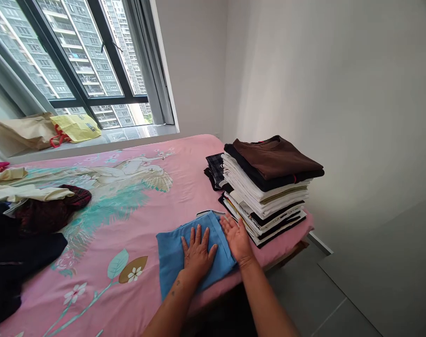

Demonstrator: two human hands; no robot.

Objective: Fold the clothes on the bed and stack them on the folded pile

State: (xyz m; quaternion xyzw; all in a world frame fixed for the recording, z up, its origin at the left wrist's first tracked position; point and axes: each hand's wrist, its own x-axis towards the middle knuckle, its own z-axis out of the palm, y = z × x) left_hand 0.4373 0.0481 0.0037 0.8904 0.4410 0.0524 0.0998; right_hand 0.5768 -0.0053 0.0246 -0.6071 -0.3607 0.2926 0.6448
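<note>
A folded blue garment [174, 248] lies flat near the front edge of the bed; I cannot make out what kind of clothing it is. Palm down on its middle rests my left hand [199, 252], fingers spread. My right hand [237, 238] touches the garment's right edge, its fingers stretched out and palm turned partly up. A thin dark and light edge of something shows just behind the blue cloth. Close beyond my right hand stands a tall stack of folded clothes [265, 201], with a brown shirt [276, 157] on top.
Dark plaid folded cloth [216, 168] lies behind the stack. Loose clothes [19, 252] are heaped at the left on the pink bedsheet [185, 187]. A yellow bag [77, 127] and a brown paper bag [26, 131] sit on the windowsill. A wall rises at the right.
</note>
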